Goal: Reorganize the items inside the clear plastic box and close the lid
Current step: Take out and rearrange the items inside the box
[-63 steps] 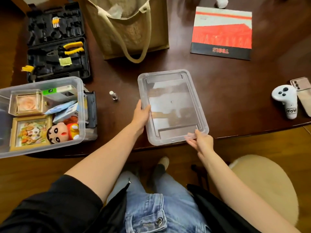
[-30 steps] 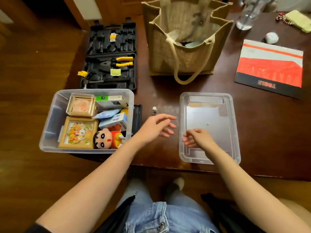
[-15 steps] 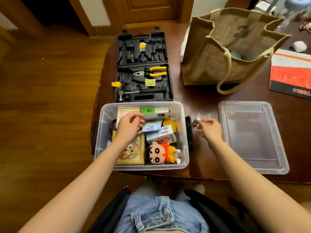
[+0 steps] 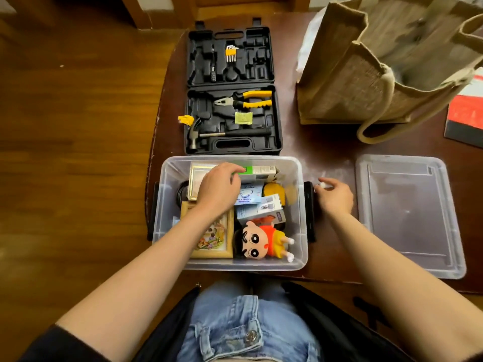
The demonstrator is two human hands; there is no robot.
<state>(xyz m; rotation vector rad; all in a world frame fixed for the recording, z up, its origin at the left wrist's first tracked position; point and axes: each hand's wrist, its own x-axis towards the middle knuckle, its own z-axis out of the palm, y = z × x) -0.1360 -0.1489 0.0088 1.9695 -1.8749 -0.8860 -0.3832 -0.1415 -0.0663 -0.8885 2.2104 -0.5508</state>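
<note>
Left hand (image 4: 218, 190) inside clear plastic box (image 4: 167, 205), fingers curled over gold-framed square case (image 4: 194, 180), grip unclear. Right hand (image 4: 334, 197) pinches small white object. Transparent lid (image 4: 407, 215) lies right, nearer right hand.

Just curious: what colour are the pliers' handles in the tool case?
Yellow pliers handles, head view.

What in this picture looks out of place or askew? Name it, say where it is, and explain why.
The lid lies flat on the table, right of the clear box, so the box stands open. Inside, the doll lies on its side and the small cartons sit tilted over one another.
</note>
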